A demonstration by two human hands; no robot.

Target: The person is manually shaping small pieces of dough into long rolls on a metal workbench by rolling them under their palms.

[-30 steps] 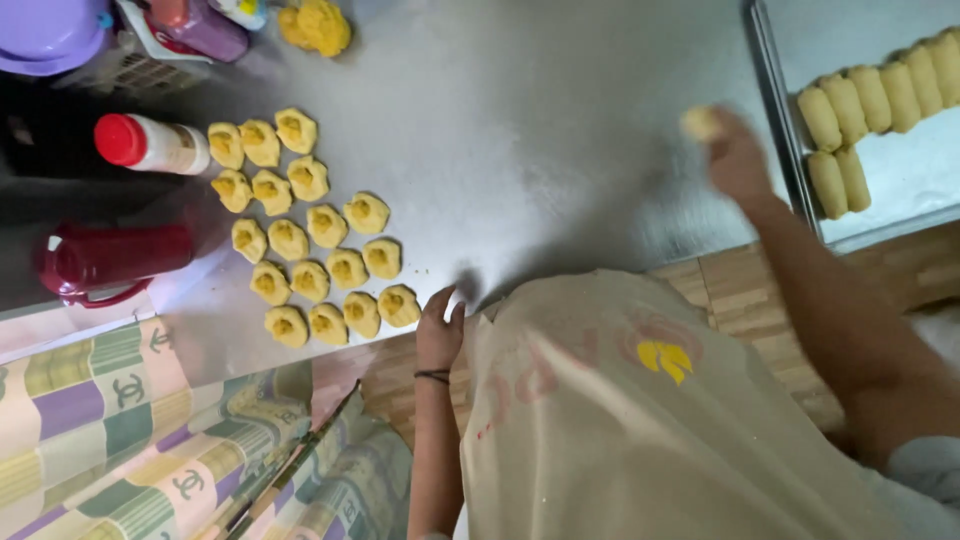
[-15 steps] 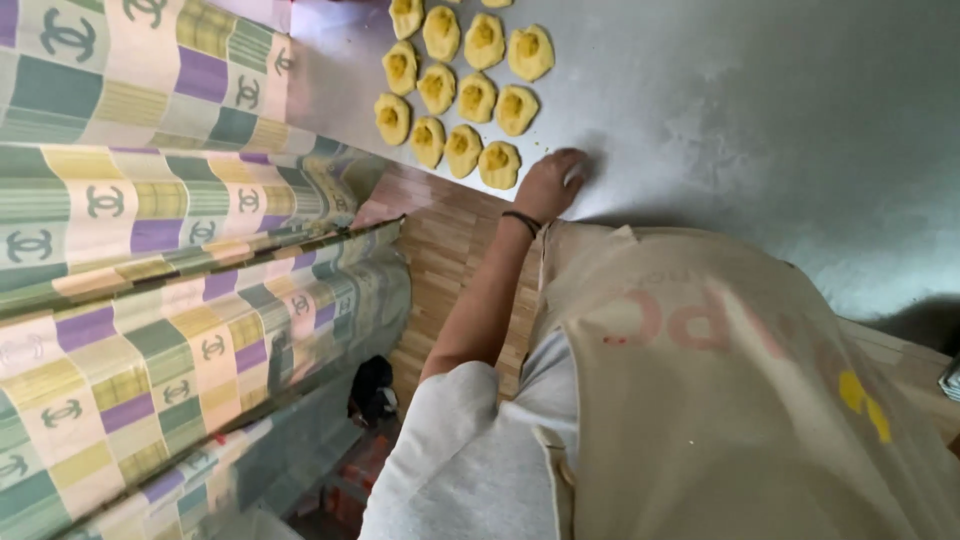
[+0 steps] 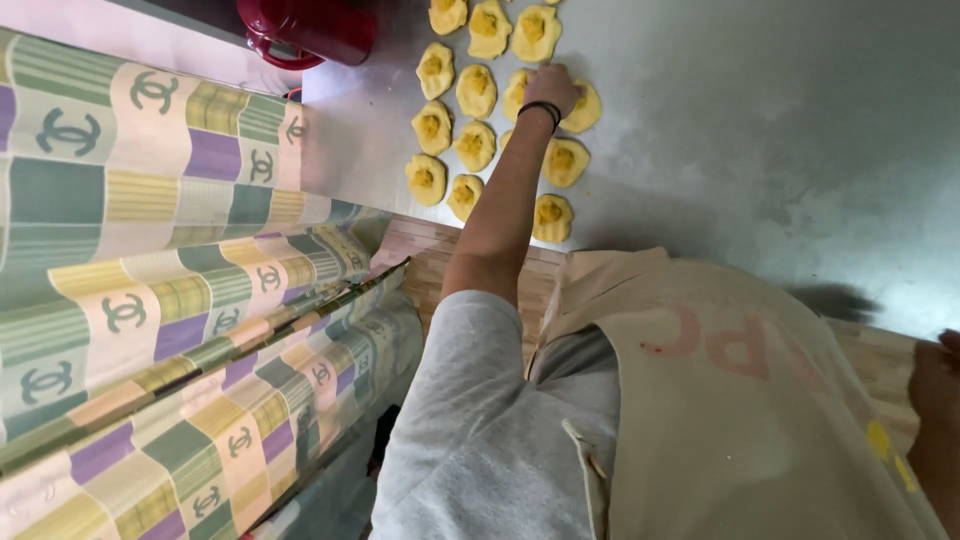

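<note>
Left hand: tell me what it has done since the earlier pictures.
The left hand moved off the table edge, forward onto the yellow dough pieces, now resting on them. The pieces lie in the same rows on the metal table. The right hand is barely visible.

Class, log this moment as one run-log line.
left hand: on filled dough pieces | right hand: at frame edge, unclear | surface: steel table | nearby: red jug

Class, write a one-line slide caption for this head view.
The left hand reaches among yellow dough pieces on a steel table, beside a red jug.
</note>
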